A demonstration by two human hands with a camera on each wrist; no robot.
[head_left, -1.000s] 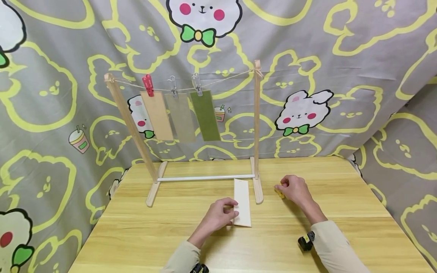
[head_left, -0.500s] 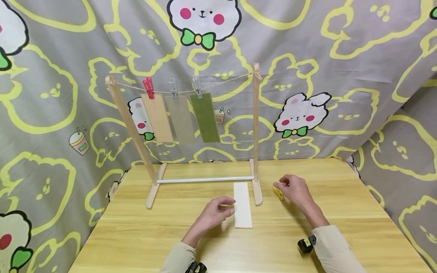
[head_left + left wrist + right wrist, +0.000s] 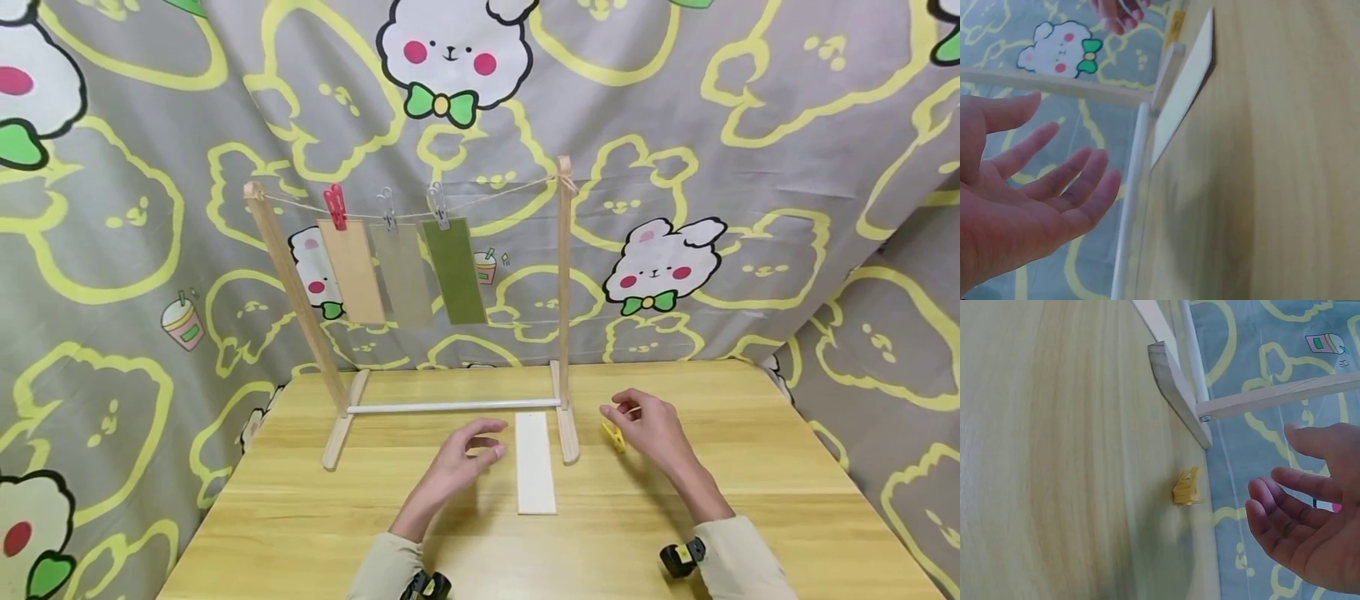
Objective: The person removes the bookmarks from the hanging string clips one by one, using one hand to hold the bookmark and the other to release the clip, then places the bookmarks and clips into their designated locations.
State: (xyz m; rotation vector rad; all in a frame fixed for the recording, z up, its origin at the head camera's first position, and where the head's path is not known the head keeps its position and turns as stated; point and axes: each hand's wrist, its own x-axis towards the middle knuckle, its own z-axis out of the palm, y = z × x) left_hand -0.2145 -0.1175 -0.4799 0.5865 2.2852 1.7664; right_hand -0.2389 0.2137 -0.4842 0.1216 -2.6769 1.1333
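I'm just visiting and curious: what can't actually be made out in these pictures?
White card's underside, head view: it faces the table.
Tiny mark near the white card's top, head view: too small to identify.
Part of the yellow clip, head view: covered by the right hand.
Green hanging card's back, head view: turned away from the camera.
Left hand's wrist end, left wrist view: cut off by the left edge.

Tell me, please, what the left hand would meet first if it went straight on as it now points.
Likely the white card, though the left hand seems raised above the table and might pass over it.
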